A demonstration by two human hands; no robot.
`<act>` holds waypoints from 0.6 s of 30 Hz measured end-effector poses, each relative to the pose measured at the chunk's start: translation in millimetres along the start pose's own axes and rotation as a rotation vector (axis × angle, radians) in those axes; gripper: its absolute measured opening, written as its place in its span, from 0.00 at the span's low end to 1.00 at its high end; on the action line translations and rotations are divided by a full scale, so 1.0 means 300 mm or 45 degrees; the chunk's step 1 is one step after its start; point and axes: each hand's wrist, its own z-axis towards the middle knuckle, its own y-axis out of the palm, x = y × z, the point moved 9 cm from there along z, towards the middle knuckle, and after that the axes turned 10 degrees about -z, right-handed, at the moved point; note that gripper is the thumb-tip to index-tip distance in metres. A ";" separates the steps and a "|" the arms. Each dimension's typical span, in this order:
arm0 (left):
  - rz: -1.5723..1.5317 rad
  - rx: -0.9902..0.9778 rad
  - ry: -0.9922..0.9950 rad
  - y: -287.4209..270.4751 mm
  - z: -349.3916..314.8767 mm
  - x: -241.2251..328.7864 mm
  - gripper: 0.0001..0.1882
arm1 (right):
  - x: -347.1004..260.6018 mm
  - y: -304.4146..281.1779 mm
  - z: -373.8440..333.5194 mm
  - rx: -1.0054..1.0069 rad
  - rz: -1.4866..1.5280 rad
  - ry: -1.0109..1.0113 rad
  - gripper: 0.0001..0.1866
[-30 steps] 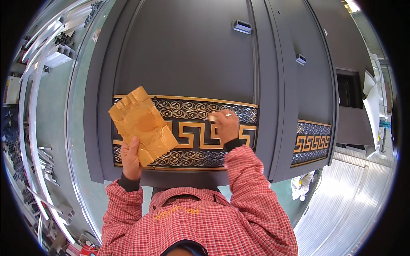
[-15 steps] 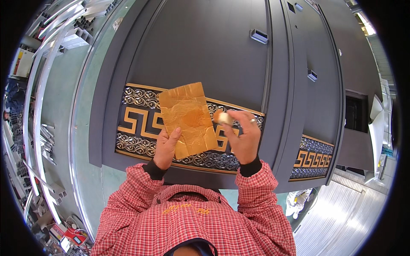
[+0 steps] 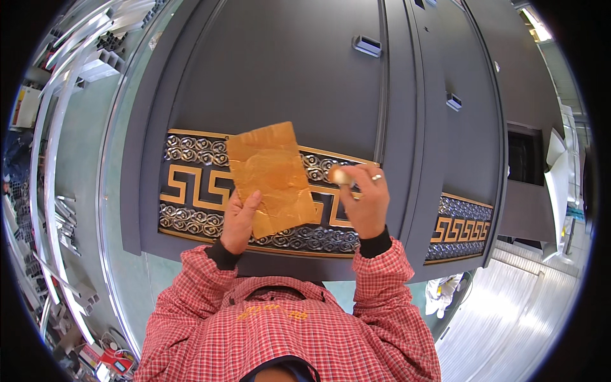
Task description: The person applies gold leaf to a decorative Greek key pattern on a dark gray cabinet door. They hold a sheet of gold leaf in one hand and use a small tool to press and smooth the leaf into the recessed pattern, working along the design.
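My left hand [image 3: 238, 221] grips the lower left edge of a gold-coated rectangular sheet [image 3: 272, 181], its thumb lying on the creased surface. The sheet is tilted and covers part of the decorated band [image 3: 195, 186] on a dark grey panel. In my right hand [image 3: 367, 204] is a small sponge-like dabber [image 3: 338, 175], pale with an orange-gold end, pinched between thumb and fingers. It is slightly blurred and held off the right edge of the sheet. The band carries gold key-pattern strips between rows of shiny dark swirls.
The grey panel [image 3: 280, 70] bears a small rectangular fitting [image 3: 367, 46]. To the right stands a second panel with a similar patterned band [image 3: 459, 229]. Metal profiles [image 3: 102, 65] lie at the left, and a red device [image 3: 118, 361] sits at the lower left.
My right hand has turned a little, with the dabber staying near the sheet's right side. The sheet and panels have shifted slightly left in view.
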 end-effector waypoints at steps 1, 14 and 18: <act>-0.005 0.011 0.001 -0.013 0.001 0.009 0.17 | 0.072 -0.005 -0.017 0.031 -0.002 0.089 0.13; 0.018 0.074 0.050 -0.045 0.022 0.063 0.16 | 0.150 0.419 -0.083 -0.189 -0.236 0.128 0.09; -0.001 0.110 0.093 -0.047 0.014 0.096 0.16 | 0.246 0.349 -0.082 -0.115 -0.360 0.184 0.09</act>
